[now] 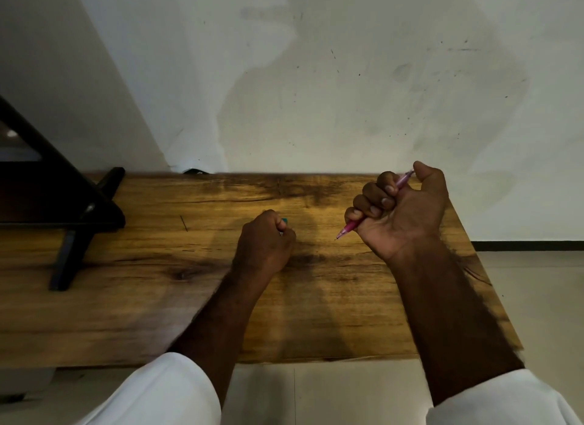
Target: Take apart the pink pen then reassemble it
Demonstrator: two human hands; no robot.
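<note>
My right hand [401,209] grips the pink pen [349,227] in a fist above the wooden table [158,298]. The pen's tip points down and left, and its top end pokes out by the thumb. Most of the barrel is hidden inside the fingers. My left hand [264,243] rests on the table to the left, fingers curled round a small teal object [285,220] of which only a corner shows. The two hands are apart.
A black slanted stand [72,209] sits on the table's left side. A thin dark sliver [184,224] lies on the wood left of my left hand. The white wall rises right behind the table. Tiled floor shows on the right and below.
</note>
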